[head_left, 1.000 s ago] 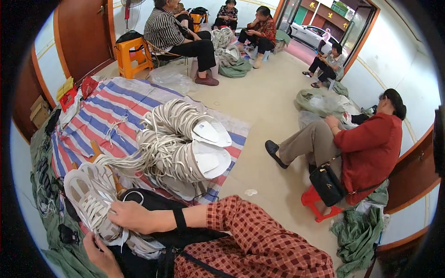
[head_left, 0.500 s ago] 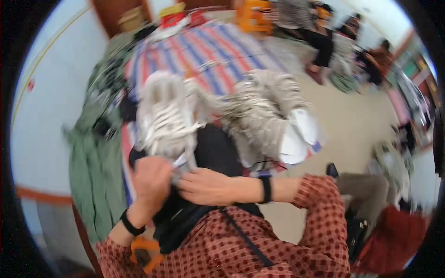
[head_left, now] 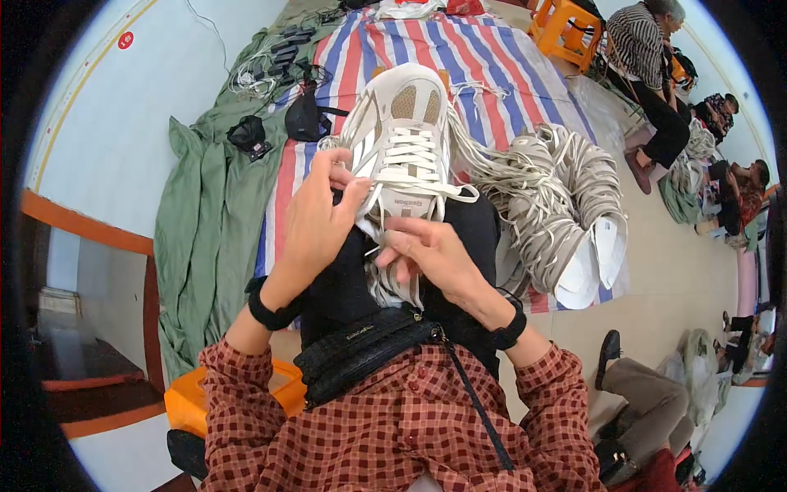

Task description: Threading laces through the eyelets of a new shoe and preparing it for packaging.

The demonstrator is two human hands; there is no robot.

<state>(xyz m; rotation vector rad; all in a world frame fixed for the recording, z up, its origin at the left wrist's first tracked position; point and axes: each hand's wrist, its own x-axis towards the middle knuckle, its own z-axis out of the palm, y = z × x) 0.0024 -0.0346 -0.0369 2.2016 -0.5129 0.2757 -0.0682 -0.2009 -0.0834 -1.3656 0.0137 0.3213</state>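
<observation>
Left hand (head_left: pixel 316 217) and right hand (head_left: pixel 430 250) grip a white sneaker (head_left: pixel 403 143) by its laces.

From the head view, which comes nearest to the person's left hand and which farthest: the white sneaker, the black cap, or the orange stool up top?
1. White sneaker: the left hand touches it at the laces.
2. Black cap: on the striped cloth, up and slightly left of the hand.
3. Orange stool: far off, top right.

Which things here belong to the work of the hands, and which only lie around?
In use: white sneaker, its white laces, left hand, right hand.

Lying about: pile of sneakers, striped sheet, green cloth, black pouch, orange stool.
</observation>
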